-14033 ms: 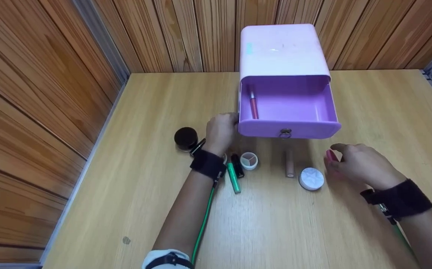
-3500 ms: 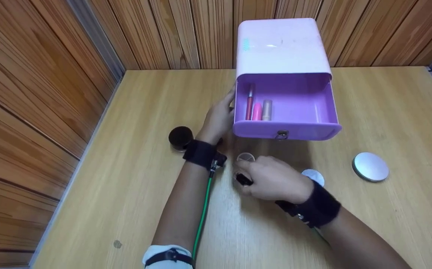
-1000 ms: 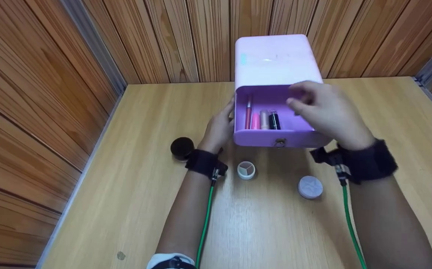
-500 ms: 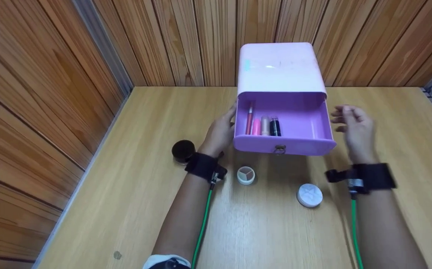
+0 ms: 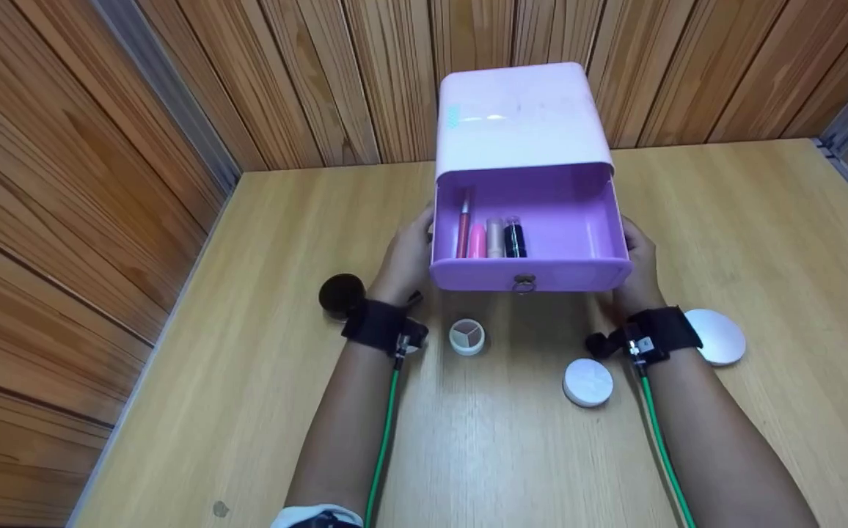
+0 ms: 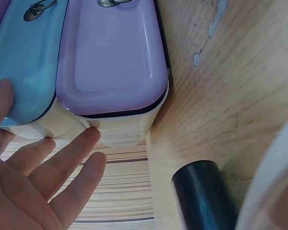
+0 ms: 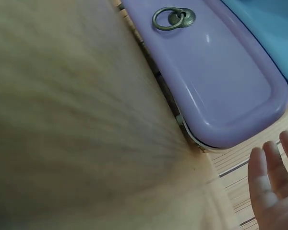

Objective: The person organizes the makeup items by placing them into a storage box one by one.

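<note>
Right hand (image 5: 638, 270) moved beside drawer unit (image 5: 519, 121) | fingers straight, contact unclear | left hand (image 5: 403, 260): fingers spread, touching it

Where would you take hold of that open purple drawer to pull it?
Probably by the metal ring handle, hooking a finger through from the near side. It hangs at the middle of the front panel, while the left hand and right hand are at the sides, leaving the front free.
</note>
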The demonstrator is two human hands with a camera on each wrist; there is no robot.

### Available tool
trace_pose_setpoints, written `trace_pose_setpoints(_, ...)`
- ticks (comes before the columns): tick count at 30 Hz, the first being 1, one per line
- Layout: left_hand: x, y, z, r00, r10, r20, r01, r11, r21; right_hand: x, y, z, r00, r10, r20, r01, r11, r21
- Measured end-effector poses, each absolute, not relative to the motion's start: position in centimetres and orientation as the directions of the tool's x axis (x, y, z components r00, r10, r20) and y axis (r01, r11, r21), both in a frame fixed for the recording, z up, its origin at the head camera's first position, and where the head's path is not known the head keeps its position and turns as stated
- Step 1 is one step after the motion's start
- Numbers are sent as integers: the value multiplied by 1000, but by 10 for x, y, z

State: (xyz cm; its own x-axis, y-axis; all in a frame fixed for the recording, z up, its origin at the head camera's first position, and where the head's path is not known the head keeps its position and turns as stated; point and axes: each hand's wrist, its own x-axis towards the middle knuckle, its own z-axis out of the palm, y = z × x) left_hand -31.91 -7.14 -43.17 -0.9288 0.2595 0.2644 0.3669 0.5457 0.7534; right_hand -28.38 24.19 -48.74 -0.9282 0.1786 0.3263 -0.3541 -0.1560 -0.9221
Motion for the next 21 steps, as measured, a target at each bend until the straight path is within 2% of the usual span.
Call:
trace_pose_setpoints(7,-317,-75,-428,-927,259,270,371,543,753,-275,235,-483,-966,78,245,-256,-186,-949)
trace_pose_setpoints(15,-317,-71,-427,-932,253,258,358,550,755,-271,236,-483,-979,75,189,-190,-4,-982)
trace_pose_setpoints(21,-318,-72,-426,-934,246,258,356,630,690,-273,237,-486,-984,83,160,-162,-18,-987)
